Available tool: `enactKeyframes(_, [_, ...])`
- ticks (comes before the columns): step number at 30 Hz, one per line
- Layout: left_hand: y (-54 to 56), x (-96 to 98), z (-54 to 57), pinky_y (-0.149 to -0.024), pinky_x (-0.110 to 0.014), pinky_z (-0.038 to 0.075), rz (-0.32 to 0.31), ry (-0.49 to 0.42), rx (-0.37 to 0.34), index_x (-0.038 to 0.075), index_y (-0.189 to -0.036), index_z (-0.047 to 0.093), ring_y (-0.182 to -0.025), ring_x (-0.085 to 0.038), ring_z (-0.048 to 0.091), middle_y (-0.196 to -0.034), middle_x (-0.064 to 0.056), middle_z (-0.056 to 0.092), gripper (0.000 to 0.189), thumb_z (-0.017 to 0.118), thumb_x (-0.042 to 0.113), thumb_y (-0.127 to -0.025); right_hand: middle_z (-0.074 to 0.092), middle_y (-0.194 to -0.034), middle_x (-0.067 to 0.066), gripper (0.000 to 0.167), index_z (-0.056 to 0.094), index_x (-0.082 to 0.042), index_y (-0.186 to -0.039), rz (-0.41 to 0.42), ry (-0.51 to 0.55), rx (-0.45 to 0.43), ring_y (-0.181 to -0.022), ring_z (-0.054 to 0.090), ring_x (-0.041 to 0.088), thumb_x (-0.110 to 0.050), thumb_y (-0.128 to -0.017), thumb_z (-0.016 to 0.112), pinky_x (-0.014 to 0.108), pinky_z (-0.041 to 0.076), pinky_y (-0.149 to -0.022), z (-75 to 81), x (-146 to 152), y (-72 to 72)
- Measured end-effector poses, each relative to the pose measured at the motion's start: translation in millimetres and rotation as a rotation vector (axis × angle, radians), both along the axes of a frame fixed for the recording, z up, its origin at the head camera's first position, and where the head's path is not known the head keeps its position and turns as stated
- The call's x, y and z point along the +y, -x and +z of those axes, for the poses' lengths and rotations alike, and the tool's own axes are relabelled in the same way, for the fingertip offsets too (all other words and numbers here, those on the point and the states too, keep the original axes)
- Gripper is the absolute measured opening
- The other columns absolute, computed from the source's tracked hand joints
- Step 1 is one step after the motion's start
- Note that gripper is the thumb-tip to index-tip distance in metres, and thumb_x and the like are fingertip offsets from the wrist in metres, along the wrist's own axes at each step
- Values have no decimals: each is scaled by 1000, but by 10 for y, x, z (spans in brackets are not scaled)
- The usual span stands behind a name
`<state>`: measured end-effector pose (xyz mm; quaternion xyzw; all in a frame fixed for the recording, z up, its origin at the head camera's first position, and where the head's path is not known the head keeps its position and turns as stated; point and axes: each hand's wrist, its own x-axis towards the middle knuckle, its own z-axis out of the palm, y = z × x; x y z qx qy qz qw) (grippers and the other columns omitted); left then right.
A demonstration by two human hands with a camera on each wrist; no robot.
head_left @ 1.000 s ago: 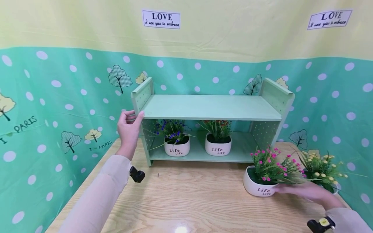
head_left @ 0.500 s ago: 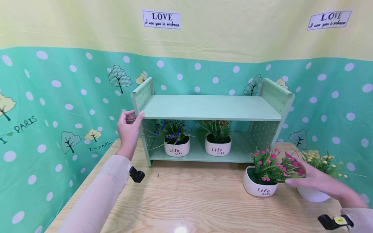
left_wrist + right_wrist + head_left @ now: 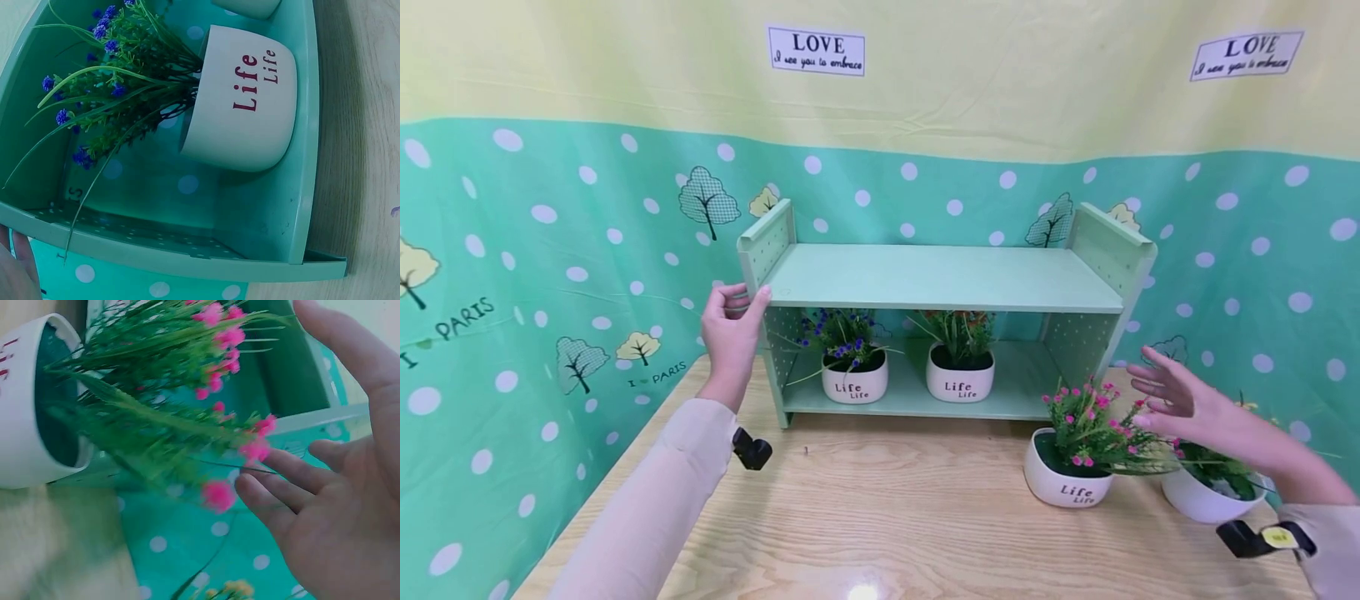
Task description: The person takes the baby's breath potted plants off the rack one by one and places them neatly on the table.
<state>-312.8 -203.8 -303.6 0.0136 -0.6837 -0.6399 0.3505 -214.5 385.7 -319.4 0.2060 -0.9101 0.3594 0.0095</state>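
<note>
My left hand (image 3: 733,333) holds the left side panel of a pale green two-tier shelf (image 3: 947,275), thumb at the front edge and fingers round the outside. On its lower tier stand a white pot with blue flowers (image 3: 854,385) and a white pot with orange flowers (image 3: 961,383). A white pot with pink flowers (image 3: 1067,482) stands on the table before the shelf's right end. My right hand (image 3: 1206,412) is raised beside the pink blooms, fingers spread and nothing gripped; in the right wrist view its fingertips are right at the flowers (image 3: 256,450).
A white pot with yellow flowers (image 3: 1210,500) stands at the table's right side, partly hidden by my right forearm. A polka-dot curtain (image 3: 917,200) hangs behind the shelf and down both sides. The wooden table (image 3: 880,508) extends in front.
My right hand has left the pink-flower pot's side, moving up and right above the yellow-flower pot, with its fingers spreading. My left hand and the shelf have stayed in place.
</note>
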Motion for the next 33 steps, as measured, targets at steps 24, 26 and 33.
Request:
enactKeyframes(24, [8,-11,-11,-73,-24,51,8,6,-10,12,-118,62,-91,-16,58,-103,0,63,44,78,40,-88,39,-145,29,86,2,-6,-160,-244,16,67,-123,51,27,-35,-102,59,6,42,-73,692,-228,218])
enactKeyframes(26, [13,-14,-15,-73,-24,51,7,6,-10,12,-118,62,-91,-15,58,-104,-1,63,45,78,42,-88,38,-144,29,84,4,-5,-160,-262,17,70,-124,44,44,-37,-103,57,6,41,-73,716,-230,237])
enactKeyframes(33, [13,-8,-10,-73,-24,51,12,3,-15,12,-118,62,-91,-15,58,-104,0,63,45,78,41,-87,39,-142,31,81,15,4,-154,-305,42,88,-125,43,45,-45,-103,53,6,41,-71,745,-258,312])
